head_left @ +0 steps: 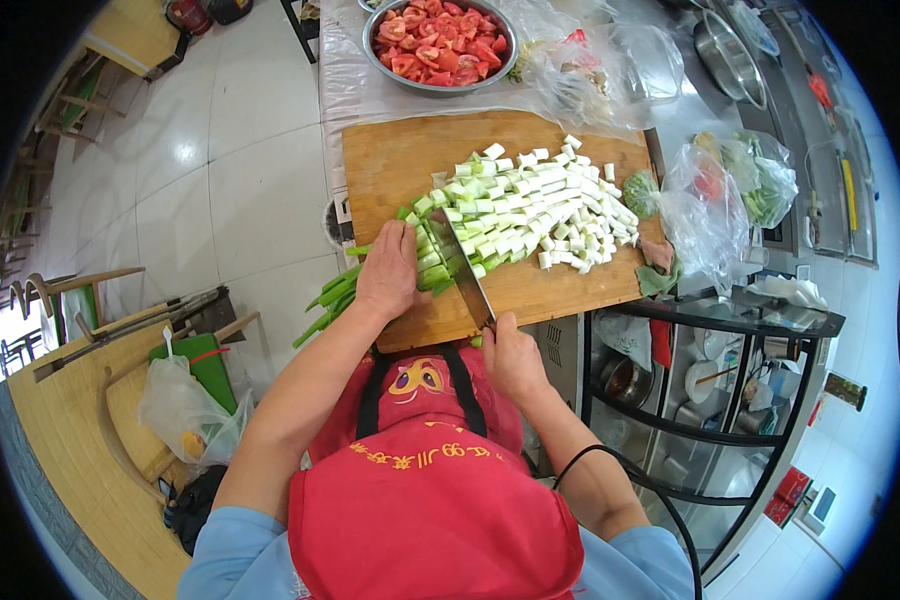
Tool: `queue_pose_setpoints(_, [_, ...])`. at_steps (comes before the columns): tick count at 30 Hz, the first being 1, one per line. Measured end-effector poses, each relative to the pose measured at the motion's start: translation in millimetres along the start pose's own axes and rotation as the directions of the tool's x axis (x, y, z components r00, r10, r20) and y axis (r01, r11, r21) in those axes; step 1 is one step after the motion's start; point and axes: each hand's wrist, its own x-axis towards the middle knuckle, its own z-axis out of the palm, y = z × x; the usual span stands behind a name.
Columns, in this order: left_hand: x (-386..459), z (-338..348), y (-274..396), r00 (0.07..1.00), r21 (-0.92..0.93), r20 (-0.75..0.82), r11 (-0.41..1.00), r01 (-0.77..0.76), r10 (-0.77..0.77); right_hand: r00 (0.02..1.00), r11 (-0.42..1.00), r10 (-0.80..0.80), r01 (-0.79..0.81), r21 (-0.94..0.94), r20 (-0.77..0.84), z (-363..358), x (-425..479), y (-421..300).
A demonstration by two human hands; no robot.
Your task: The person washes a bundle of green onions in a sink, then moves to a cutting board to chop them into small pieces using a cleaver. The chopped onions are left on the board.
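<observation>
My left hand (388, 271) presses on a bunch of green onions (337, 291), whose green ends stick out past the left edge of the wooden cutting board (390, 169). In my right hand (515, 358) is the handle of a cleaver (462, 266). Its blade stands across the bunch, just right of my left fingers. To the right of the blade, cut green onion pieces (529, 199) lie in long rows, pale green to white. Some loose white pieces (581, 240) are scattered at the right end. The blade hides part of the stalks behind it.
Beyond the board stands a metal bowl (515, 56) of cut tomatoes (442, 41). Clear plastic bags (585, 75) lie beside it. More bagged vegetables (757, 176) and a crumpled cloth (658, 277) are at the right. A black-framed shelf rack (667, 420) holds dishes near my right arm.
</observation>
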Motion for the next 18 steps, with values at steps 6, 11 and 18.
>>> queue_pose_setpoints(6, [-2,-10,3,1.0,-0.058,-0.003,0.998,-0.021,0.021,0.999,1.0,0.007,-0.007,-0.018,0.041,24,-1,14])
queue_pose_setpoints(11, [-3,-4,2,0.999,0.011,0.009,0.999,-0.049,0.049,0.988,0.985,0.108,-0.091,-0.147,0.109,47,14,11])
queue_pose_setpoints(18, [-1,3,3,0.996,-0.018,-0.052,0.997,-0.08,0.079,0.999,1.0,-0.016,0.017,0.007,-0.041,31,54,2])
